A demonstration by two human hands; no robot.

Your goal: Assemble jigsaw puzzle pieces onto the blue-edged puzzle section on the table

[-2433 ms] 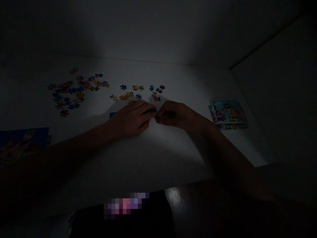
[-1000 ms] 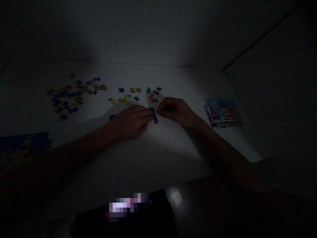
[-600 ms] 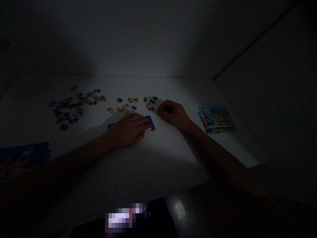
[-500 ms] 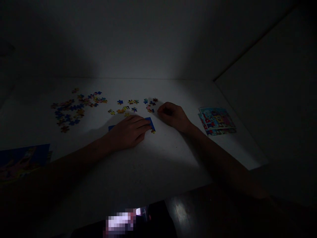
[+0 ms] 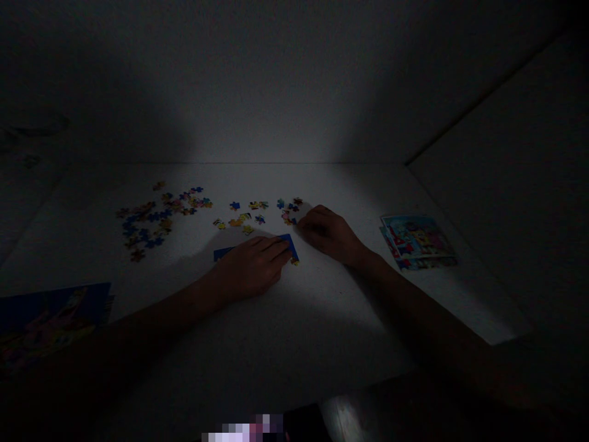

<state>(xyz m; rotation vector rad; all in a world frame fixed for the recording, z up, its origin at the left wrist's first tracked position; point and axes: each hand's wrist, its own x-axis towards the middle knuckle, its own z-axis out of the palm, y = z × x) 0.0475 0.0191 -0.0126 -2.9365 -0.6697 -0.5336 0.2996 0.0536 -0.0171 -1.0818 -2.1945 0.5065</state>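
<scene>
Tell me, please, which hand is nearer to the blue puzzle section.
Left. The left hand lies over the blue puzzle section; the right hand is apart, to its right.

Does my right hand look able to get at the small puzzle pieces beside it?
Probably yes: your right hand is beside the puzzle pieces with nothing visible between, and your left hand rests aside on the blue section. Whether the right hand holds anything is too dark to tell.

2 forearms (image 5: 414, 304) slant inward, left grip (image 5: 257, 265) palm-down, right grip (image 5: 327, 234) curled.
</scene>
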